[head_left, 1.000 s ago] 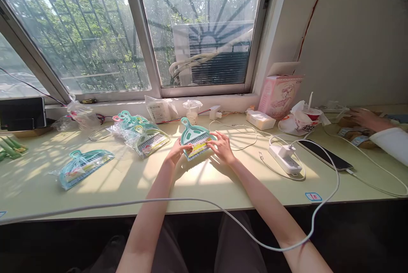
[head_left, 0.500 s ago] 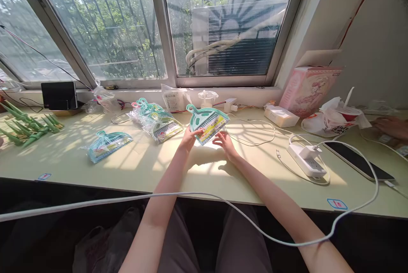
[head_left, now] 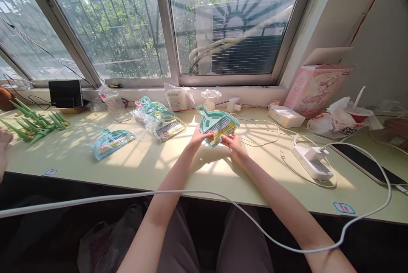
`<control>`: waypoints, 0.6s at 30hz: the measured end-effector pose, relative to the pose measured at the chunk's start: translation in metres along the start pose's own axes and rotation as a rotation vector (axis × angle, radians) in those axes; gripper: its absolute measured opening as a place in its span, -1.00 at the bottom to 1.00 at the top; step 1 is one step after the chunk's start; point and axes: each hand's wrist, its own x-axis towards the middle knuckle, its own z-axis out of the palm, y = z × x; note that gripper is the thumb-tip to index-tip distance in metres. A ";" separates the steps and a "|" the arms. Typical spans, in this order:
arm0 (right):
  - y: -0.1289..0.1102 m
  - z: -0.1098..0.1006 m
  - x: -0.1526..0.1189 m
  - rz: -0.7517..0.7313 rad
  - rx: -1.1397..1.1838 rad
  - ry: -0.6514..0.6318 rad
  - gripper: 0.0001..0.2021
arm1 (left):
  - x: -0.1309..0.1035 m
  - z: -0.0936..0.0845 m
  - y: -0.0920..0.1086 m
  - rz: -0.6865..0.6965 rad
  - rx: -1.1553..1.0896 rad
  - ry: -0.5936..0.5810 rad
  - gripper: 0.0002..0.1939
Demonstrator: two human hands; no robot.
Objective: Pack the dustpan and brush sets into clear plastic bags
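A small green dustpan and brush set with a yellow label is raised over the table, tilted toward me. My left hand grips its lower left side, thumb across the front. At the lower right edge, my right hand pinches the label corner between thumb and fingers. Left of my hands lies a pile of similar packed dustpan sets, some green and one with a pink edge. Farther left rests another dustpan set in clear plastic.
A white power strip, a phone and a pink box are to the right. A white cable crosses in front of me. Green spiky pieces and another person's hand are at far left.
My right hand has closed on the label's lower right corner; its fingers were apart before. The view has shifted slightly left, and another person's hand shows more at the left edge.
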 end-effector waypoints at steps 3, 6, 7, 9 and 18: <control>-0.005 -0.004 0.002 0.003 -0.001 0.031 -0.58 | -0.001 -0.017 0.019 0.008 0.302 0.119 -0.27; -0.011 -0.011 0.004 -0.001 0.002 0.070 -0.58 | -0.007 -0.055 0.037 0.085 0.780 0.594 -0.46; -0.012 -0.013 0.004 -0.005 0.004 0.080 -0.59 | -0.011 -0.070 0.039 0.087 0.922 0.764 -0.49; -0.015 -0.015 0.005 -0.014 0.009 0.101 -0.60 | -0.020 -0.098 0.039 0.005 1.103 0.995 -0.43; -0.009 -0.016 0.006 -0.018 0.028 0.073 -0.63 | -0.033 -0.127 0.028 -0.195 1.216 1.141 -0.60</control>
